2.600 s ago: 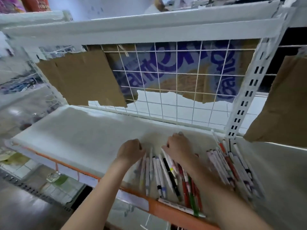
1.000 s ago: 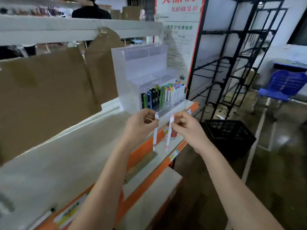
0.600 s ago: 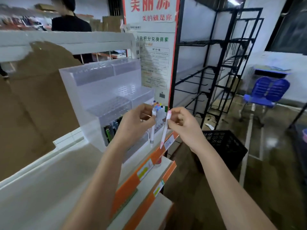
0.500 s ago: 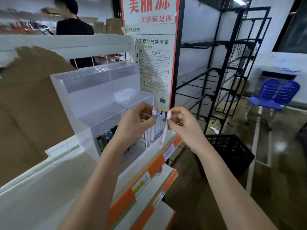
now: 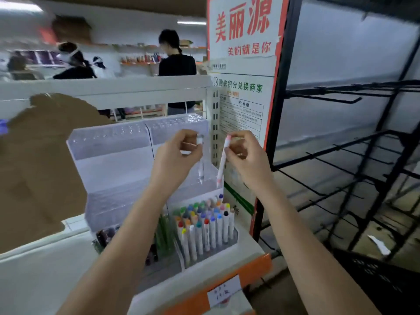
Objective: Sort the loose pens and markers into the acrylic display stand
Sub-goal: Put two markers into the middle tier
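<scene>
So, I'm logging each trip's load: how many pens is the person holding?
2. One pen hangs upright from the left hand; one pink-tipped pen slants in the right hand. More hidden in the fists seems unlikely.

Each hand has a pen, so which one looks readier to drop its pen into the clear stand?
Probably the left hand: its pen hangs upright, tip at the stand's middle tier holes. The right hand's pink pen is tilted at the edge.

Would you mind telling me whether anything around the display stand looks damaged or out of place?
The brown cardboard backing behind the clear acrylic display stand has a ragged, torn top edge. Nothing else stands out.
</scene>
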### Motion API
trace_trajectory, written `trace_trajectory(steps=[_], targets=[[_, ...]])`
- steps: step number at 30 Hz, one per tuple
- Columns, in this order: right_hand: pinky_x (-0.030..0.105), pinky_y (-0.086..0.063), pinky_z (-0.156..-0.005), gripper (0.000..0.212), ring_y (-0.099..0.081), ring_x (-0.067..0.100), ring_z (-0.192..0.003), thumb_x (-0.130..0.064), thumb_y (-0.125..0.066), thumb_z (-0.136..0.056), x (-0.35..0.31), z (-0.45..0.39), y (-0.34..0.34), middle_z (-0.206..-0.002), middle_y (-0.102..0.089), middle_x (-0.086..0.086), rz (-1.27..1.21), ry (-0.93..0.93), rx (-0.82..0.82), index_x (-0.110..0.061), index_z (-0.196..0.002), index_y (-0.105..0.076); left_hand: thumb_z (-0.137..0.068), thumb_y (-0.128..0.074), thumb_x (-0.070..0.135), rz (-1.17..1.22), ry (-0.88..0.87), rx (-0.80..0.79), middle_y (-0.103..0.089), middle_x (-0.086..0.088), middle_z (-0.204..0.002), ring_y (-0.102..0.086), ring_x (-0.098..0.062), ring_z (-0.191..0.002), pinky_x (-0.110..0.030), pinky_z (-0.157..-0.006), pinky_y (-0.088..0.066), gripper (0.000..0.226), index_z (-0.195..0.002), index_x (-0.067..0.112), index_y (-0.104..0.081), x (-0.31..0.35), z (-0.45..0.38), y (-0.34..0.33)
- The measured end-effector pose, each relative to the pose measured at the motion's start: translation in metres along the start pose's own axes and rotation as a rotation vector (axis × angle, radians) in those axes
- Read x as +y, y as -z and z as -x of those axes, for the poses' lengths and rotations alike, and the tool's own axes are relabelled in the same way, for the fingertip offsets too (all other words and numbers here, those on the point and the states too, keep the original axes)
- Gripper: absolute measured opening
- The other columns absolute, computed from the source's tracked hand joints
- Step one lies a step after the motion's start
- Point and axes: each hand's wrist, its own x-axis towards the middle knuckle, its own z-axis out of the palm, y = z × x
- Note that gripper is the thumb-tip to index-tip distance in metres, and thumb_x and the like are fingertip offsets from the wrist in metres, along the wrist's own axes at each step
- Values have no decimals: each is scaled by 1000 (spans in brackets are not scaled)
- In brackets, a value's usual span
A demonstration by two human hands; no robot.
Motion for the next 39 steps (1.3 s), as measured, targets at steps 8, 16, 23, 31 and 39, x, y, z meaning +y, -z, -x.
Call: trace_trajectory(steps=[8, 16, 23, 31, 39], targets=[[8, -46, -69, 30, -60, -2, -83, -9, -57, -91, 39, -55, -15, -93, -63, -6, 29, 84, 34, -32, -108, -46, -88, -62, 20, -91, 77, 78, -57, 17, -83, -57, -4, -79, -6, -63, -39, 16, -100, 28, -54, -17, -38, -17], [21, -51, -82, 29, -59, -4, -92, -25, -53, -94, 71, -67, -39, -96, -56, -24, 60, 147, 42, -18, -122, -51, -88, -61, 14, -86, 49, 76, -57, 13, -82, -55, 3, -75, 0, -64, -40, 17, -99, 23, -53, -34, -55, -23], [27, -51, -84, 20, -61, 3, -89, -7, -58, -90, 90, -61, -60, -96, -61, -15, 72, 101, -69, -12, -110, -59, -87, -62, 12, -10, 60, 48, -61, 8, -85, -60, -13, -81, -6, -66, -43, 17, -98, 23, -54, -50, -62, -18], [9, -39, -67, 4, -50, -4, -77, -12, -60, -90, 93, -66, -62, -91, -50, -6, 283, 213, 4, -9, -88, -62, -86, -63, 11, 76, 74, 32, -62, 8, -82, -65, -24, -83, -40, -85, -53, 23, -90, 32, -54, -60, -61, -11], [9, -44, -72, 8, -55, -2, -80, -12, -59, -90, 71, -78, -47, -94, -59, -6, 333, 162, -78, -16, -95, -64, -84, -67, 14, 69, 33, 8, -63, 14, -81, -65, -17, -82, -42, -85, -53, 26, -81, 37, -54, -48, -64, -11]])
